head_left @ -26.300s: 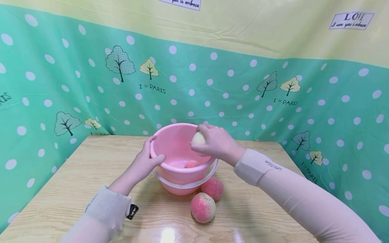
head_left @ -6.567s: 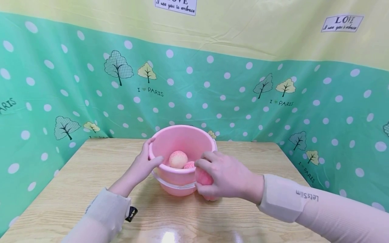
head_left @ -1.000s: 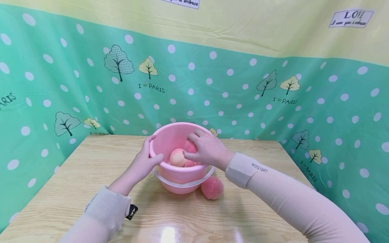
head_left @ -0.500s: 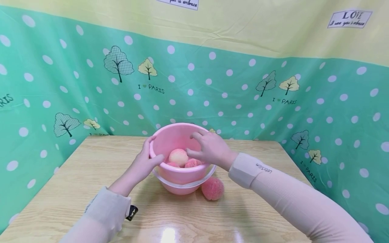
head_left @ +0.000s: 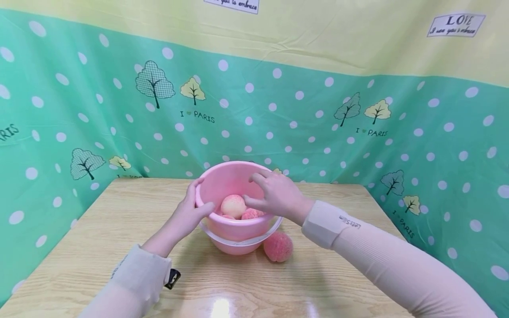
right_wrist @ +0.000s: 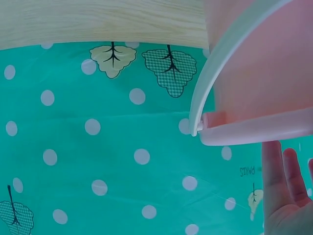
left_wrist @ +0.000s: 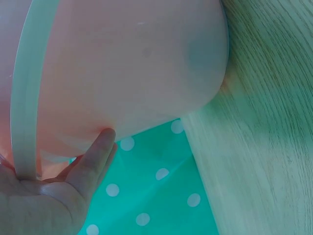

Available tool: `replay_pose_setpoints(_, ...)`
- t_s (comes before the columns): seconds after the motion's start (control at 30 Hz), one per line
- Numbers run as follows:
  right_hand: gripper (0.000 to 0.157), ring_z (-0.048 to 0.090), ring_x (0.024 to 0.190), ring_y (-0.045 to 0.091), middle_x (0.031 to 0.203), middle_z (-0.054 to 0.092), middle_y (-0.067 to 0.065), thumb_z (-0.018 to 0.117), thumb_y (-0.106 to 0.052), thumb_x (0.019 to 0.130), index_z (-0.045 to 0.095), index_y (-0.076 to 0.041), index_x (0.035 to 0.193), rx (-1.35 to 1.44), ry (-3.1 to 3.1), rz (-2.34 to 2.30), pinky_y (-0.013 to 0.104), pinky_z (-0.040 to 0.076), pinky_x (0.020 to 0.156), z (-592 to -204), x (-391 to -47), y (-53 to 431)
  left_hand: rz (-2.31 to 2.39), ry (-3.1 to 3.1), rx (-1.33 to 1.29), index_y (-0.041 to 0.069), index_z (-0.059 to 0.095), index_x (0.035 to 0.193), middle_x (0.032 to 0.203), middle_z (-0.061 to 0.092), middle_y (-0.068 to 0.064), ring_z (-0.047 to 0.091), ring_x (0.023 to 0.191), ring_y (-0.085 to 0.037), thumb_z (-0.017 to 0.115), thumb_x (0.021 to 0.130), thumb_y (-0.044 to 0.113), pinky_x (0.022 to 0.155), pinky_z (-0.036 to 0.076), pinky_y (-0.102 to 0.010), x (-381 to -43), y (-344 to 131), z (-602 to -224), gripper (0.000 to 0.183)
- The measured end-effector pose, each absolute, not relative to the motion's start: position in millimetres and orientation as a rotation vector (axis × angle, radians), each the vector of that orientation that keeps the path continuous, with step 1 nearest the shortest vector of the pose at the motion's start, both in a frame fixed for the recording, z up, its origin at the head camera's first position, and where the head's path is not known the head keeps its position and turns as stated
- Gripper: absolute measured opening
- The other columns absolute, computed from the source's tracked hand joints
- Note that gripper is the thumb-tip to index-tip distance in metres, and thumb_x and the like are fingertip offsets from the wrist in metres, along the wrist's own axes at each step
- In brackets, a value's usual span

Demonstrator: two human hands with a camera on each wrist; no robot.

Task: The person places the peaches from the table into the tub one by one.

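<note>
A pink bucket stands tilted toward me on the table. My left hand grips its left rim, thumb over the front edge; in the left wrist view its fingers lie against the outer wall. Inside are a pale peach, a redder peach and a third peach, mostly hidden behind the front rim. My right hand hangs over the right rim, fingers spread and holding nothing; the right wrist view shows its fingers close by the rim. A red peach lies outside, right of the bucket's base.
The bucket's white handle hangs down across its front. A wooden table extends on both sides. Behind it hangs a green dotted curtain printed with trees. A small black object is at the left cuff.
Earlier the bucket held fewer peaches. My right hand picked a red peach up beside the bucket, lowered it inside and let go, then drew slightly right. The left hand stayed on the rim.
</note>
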State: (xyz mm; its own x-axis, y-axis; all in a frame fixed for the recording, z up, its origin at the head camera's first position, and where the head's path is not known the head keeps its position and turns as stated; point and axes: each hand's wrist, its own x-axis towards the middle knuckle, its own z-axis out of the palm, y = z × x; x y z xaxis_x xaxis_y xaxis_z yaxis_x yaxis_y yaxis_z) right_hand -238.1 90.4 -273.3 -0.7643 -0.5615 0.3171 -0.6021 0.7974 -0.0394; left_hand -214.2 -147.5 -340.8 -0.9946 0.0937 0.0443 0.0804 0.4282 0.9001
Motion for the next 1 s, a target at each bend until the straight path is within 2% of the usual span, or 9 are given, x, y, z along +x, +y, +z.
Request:
replay_pose_setpoints(0.27,0.044,0.053,0.076,0.017,0.110,0.059,-0.002,0.056,-0.052,0.081,0.059,-0.019,0.110,0.895,-2.677,0.161,0.031,0.045,0.068,-270,-233,94,1.662,2.648,0.164,0.026,0.006,0.148,0.148,0.025,-0.016,0.034,0.131,-0.034,0.058,0.084,0.030,0.104,0.032,-0.054,-215,-147,-342,0.082)
replay_pose_setpoints(0.67,0.042,0.057,0.084,0.016,0.105,0.061,-0.002,0.056,-0.052,0.081,0.060,-0.019,0.107,0.916,-2.634,0.169,0.035,0.047,0.074,-269,-227,100,1.664,2.656,0.178,0.026,0.006,0.148,0.148,0.025,-0.017,0.034,0.131,-0.034,0.058,0.084,0.028,0.104,0.031,-0.054,-215,-148,-343,0.082)
replay_pose_setpoints(1.0,0.039,0.057,0.078,0.015,0.100,0.061,-0.002,0.058,-0.048,0.081,0.061,-0.017,0.104,0.973,-2.547,0.158,0.030,0.050,0.071,-272,-223,106,1.653,2.667,0.185,0.024,0.005,0.148,0.149,0.024,-0.018,0.034,0.131,-0.035,0.058,0.084,0.031,0.104,0.031,-0.053,-215,-148,-342,0.083)
